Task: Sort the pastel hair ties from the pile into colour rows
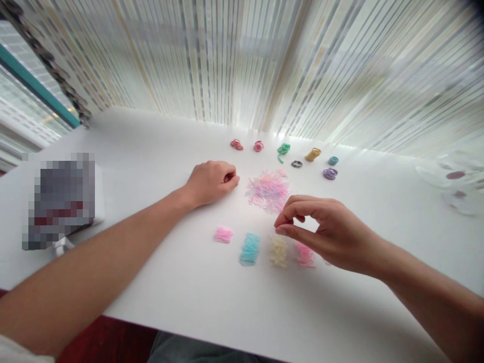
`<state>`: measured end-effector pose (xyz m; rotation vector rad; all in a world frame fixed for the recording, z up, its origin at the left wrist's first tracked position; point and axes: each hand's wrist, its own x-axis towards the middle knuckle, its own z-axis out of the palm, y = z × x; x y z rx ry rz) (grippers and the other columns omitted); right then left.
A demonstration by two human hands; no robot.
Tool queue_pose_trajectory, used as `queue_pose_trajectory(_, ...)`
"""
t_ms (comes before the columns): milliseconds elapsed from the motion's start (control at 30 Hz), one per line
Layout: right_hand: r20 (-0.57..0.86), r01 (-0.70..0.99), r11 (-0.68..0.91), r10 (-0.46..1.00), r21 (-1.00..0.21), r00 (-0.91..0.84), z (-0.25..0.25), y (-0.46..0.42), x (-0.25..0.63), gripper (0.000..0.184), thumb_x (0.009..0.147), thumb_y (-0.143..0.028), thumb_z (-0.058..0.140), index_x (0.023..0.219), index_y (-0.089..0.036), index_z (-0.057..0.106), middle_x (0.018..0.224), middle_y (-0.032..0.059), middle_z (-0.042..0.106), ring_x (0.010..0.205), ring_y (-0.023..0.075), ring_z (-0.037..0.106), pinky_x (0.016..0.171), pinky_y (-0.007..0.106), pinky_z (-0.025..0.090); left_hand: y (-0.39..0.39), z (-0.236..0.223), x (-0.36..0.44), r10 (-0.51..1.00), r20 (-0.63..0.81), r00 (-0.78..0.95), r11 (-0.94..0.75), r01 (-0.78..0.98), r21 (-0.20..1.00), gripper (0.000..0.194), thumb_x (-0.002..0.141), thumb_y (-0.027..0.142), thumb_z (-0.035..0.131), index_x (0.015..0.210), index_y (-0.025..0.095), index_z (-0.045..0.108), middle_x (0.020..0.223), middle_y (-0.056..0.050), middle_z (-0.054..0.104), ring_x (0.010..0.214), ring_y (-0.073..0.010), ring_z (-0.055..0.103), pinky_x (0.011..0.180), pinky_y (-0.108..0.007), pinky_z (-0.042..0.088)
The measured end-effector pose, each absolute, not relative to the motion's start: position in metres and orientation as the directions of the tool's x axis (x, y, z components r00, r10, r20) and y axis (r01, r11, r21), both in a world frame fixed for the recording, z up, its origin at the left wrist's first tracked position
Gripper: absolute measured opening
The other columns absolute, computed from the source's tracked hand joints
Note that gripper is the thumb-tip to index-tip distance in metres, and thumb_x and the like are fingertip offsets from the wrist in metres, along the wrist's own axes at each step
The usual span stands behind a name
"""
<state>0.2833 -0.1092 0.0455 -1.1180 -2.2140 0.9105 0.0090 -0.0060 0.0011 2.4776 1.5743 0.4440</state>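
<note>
My right hand (328, 232): thumb and forefinger tips drawn together in a narrow pinch; whether anything thin lies between them I cannot tell. My left hand (212, 184): resting on the white bench (159, 272), curled in a loose fist, contents hidden from view.

Between my hands: one loose heap of thin pastel strands, mostly pink and lilac (268, 190), mid-bench.

Nearer the bench's front edge, a row of small bundles, left to right: one short bright-pink bundle of thin strands (224, 235); one taller sky-blue bundle (250, 249); one pale-yellow bundle (279, 253), just below my right fingertips in view; one rose-pink bundle (305, 257), partly covered by my right hand.

Toward the far edge, left to right: a red coil (236, 145), a pinkish-red coil (258, 146), a green tangle with a loose tail (283, 149), a dark multicoloured ring (297, 164), a mustard-yellow roll (313, 155), a purple coil (330, 174) and a small blue roll (333, 161) behind it.

By the right edge: clear rounded pieces (463, 176), blurred. Beyond the far edge: a striped, sheer curtain (227, 60).
</note>
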Motion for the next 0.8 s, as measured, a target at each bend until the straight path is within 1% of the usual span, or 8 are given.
queue_pose_trajectory(167,0.116,0.466,0.495,0.767,-0.733,-0.632,0.043,-0.107,0.242,0.014,0.100,-0.021,0.076,0.088,-0.023,0.081,0.089,0.0046,0.081,0.076,0.0173,0.068,0.068,0.031,0.053,-0.007,0.001,0.010,0.905,0.152,0.396,-0.425,0.846,0.323,0.029,0.098,0.039,0.054,0.080,0.021,0.069,0.094,-0.007,0.080,0.082,-0.0230,0.065,0.068,-0.037,0.034)
queue_pose_trajectory(333,0.119,0.472,0.591,0.696,-0.654,-0.708,0.031,-0.102,0.219,0.014,0.101,-0.014,0.075,0.091,-0.021,0.082,0.089,0.0047,0.080,0.080,0.0185,0.068,0.078,0.034,0.052,-0.008,0.001,0.011,0.902,0.166,0.398,-0.431,0.834,0.346,0.028,0.098,0.037,0.057,0.080,0.020,0.070,0.096,-0.007,0.082,0.081,-0.0225,0.067,0.068,-0.038,0.033)
queue_pose_trajectory(467,0.099,0.499,0.622,0.680,-0.604,-0.727,0.026,-0.099,0.211,0.013,0.098,-0.010,0.076,0.093,-0.021,0.082,0.091,0.0047,0.079,0.084,0.0198,0.070,0.082,0.036,0.051,-0.008,-0.001,0.011,0.904,0.166,0.393,-0.427,0.832,0.355,0.028,0.099,0.037,0.057,0.082,0.020,0.071,0.098,-0.008,0.082,0.083,-0.0229,0.067,0.070,-0.039,0.034)
queue_pose_trajectory(667,0.097,0.528,0.658,0.669,-0.537,-0.737,0.021,-0.094,0.207,0.014,0.096,-0.009,0.077,0.093,-0.021,0.083,0.090,0.0056,0.079,0.086,0.0214,0.071,0.082,0.036,0.051,-0.008,-0.002,0.011,0.906,0.158,0.392,-0.423,0.836,0.350,0.030,0.100,0.038,0.056,0.089,0.021,0.077,0.101,-0.009,0.082,0.088,-0.0258,0.070,0.076,-0.040,0.043)
queue_pose_trajectory(800,0.150,0.512,0.678,0.668,-0.527,-0.729,0.026,-0.096,0.217,0.011,0.099,-0.016,0.078,0.097,-0.023,0.086,0.090,0.0055,0.080,0.082,0.0205,0.071,0.078,0.035,0.054,-0.009,0.000,0.012,0.910,0.146,0.389,-0.415,0.835,0.361,0.029,0.100,0.038,0.056,0.089,0.021,0.078,0.102,-0.009,0.082,0.090,-0.0269,0.071,0.079,-0.040,0.045)
